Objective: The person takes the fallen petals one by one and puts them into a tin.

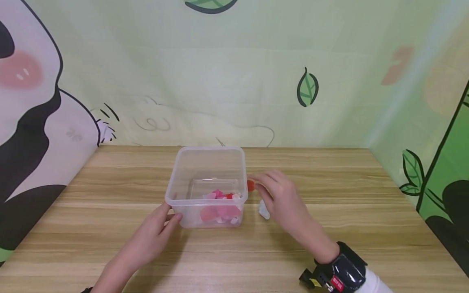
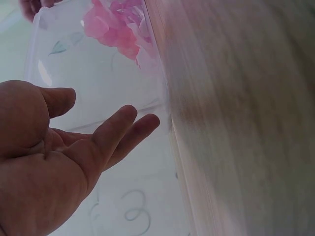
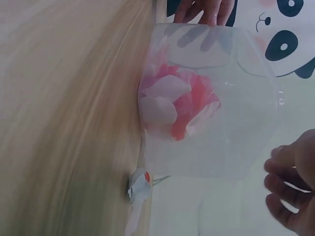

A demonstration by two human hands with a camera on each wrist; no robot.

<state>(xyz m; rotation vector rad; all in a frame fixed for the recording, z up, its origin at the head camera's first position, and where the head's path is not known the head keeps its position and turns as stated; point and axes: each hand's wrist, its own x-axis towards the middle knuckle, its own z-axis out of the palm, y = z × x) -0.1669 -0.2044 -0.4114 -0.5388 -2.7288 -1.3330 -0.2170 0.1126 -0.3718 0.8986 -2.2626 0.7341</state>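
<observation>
A clear plastic box [image 1: 210, 162] holds pink, red and white petal-like pieces [image 1: 221, 211]. My left hand [image 1: 152, 234] rests by its near left corner, thumb apart from the fingers; in the right wrist view, several fingers [image 3: 211, 10] lie against the box's far side. To the right of the box hovers my right hand [image 1: 282, 199], its fingers loosely bent. Nothing shows between those fingers [image 3: 283, 184] in the right wrist view. An orange-red piece [image 1: 250, 185] appears beside the fingertips in the head view. Below the hand, a crumpled white piece [image 1: 264, 209] lies on the table.
The box stands on a wood-grain table [image 1: 110, 195]. Behind the table hangs a pale green backdrop [image 1: 220, 81] with a panda and leaves printed on it. A black strapped device [image 1: 340, 268] is worn on the right wrist.
</observation>
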